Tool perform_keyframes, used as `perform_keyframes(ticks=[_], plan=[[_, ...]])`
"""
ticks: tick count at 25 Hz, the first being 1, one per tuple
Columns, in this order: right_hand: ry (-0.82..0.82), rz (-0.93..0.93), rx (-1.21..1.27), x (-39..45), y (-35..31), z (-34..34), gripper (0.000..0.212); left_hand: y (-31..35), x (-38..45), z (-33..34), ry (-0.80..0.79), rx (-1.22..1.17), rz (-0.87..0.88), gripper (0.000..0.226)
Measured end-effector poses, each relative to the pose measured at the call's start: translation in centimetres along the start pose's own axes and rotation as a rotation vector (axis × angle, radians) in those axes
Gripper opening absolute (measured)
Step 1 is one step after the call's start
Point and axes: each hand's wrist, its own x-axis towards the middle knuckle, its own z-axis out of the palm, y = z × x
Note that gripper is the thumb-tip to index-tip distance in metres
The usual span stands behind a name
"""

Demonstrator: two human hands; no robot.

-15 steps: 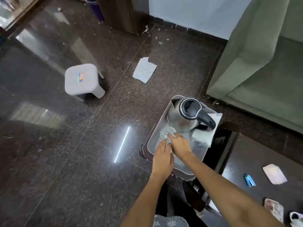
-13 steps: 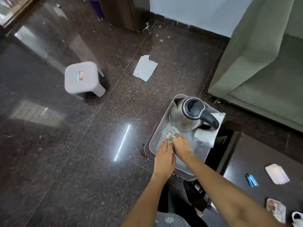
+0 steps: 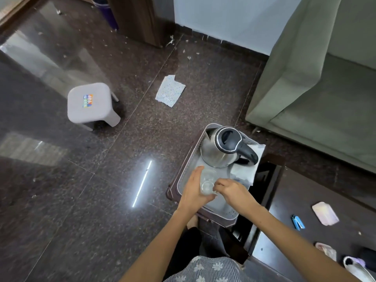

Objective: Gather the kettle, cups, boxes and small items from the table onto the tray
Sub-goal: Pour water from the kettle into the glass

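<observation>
A grey tray (image 3: 184, 176) rests on a small dark stand. At its far end stands a steel kettle (image 3: 218, 153) with a black lid and handle, partly on a white paper sheet (image 3: 247, 169). Just in front of the kettle is clear glassware, the glass cup (image 3: 207, 185); whether it is one cup or two nested I cannot tell. My left hand (image 3: 192, 192) wraps round its left side, thumb underneath. My right hand (image 3: 234, 191) pinches its right rim with curled fingers. On the dark table (image 3: 284, 251) lie a blue item (image 3: 298, 221) and a pale packet (image 3: 325, 213).
Another packet (image 3: 325, 250) and a white object (image 3: 355, 266) lie at the table's near right edge. A white plastic stool (image 3: 89, 104) and a paper scrap (image 3: 169, 90) are on the polished floor to the left. A green sofa (image 3: 317, 94) stands behind the tray.
Both hands have drawn slightly back from the kettle toward the tray's near half, and the glass now sits between them. The kettle has stayed put.
</observation>
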Motion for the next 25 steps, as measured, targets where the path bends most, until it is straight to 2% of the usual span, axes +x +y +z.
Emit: perform_keyframes(ticks=[3,5,8,11,14,16,21,25], plan=[[0.085,-0.028,0.055,-0.8,-0.7,-1.4,0.030,0.9,-0.1,-0.3,0.033,-0.113,-0.021,0.098],[0.165,0.022,0.146,-1.3,-0.5,-1.9,0.025,1.9,0.2,-0.5,0.060,-0.135,0.001,0.088],[0.399,0.199,0.333,-2.1,0.4,-3.0,0.018,2.7,0.8,-0.8,0.102,-0.076,-0.006,0.089],[0.507,0.397,0.295,-1.8,2.1,-4.1,0.027,2.3,1.5,-1.0,0.130,-0.035,0.025,0.090],[0.443,0.557,0.287,-0.4,4.3,-4.1,0.054,2.7,2.0,-1.4,0.140,-0.033,0.045,0.086],[0.374,0.621,0.291,1.0,5.6,-4.0,0.059,3.0,2.4,-1.5,0.138,-0.034,0.065,0.083],[0.181,0.731,0.365,3.4,9.1,-4.7,0.032,3.1,3.3,-1.7,0.134,-0.012,0.088,0.083],[0.135,0.734,0.476,3.8,10.8,-4.3,0.031,3.6,3.5,-1.9,0.148,-0.005,0.108,0.080]])
